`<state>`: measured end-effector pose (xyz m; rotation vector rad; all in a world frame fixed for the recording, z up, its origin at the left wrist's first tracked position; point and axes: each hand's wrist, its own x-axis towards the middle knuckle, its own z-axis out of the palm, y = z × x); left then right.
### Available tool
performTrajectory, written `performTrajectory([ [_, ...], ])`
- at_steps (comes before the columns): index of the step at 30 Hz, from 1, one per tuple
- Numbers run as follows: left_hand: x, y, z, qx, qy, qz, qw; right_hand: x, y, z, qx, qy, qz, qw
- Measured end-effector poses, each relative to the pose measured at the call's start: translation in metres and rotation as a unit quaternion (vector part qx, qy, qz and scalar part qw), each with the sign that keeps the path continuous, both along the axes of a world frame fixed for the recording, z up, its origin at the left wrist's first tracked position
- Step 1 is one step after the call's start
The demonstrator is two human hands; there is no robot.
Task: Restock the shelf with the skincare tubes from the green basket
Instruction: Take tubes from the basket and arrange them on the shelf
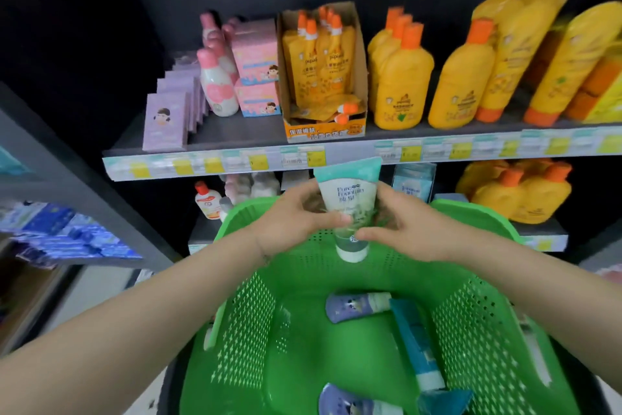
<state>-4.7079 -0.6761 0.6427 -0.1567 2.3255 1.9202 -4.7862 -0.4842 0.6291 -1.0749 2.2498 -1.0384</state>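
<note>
— So, what are the hands doing?
— The left hand [296, 219] and right hand [404, 229] both curl their fingers round one soft white-and-teal tube [346, 196]. It is cap down, flat crimped end up, above the green basket's [478, 212] far rim.
— And inside?
— The walls are perforated plastic. A purple tube [356, 307] and a teal tube [417, 344] lie mid-floor, touching. Another purple one [350, 403] is cut off at the near edge. The shelf edge [336, 155] labels are too blurred to read.
</note>
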Motion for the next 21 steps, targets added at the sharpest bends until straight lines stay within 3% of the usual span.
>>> performTrajectory([
  [7, -0.003, -0.002, 0.050, -0.004, 0.091, 0.002, 0.996, -0.006, -0.010, 0.053, -0.068, 0.028, -0.026, 0.997],
  [12, -0.005, -0.007, 0.073, -0.059, 0.159, 0.026, 0.985, -0.017, -0.014, 0.088, -0.099, 0.054, -0.029, 0.993],
  [21, -0.010, -0.005, 0.128, -0.032, 0.234, 0.048, 0.971, -0.024, -0.018, 0.155, -0.118, 0.113, -0.024, 0.986],
])
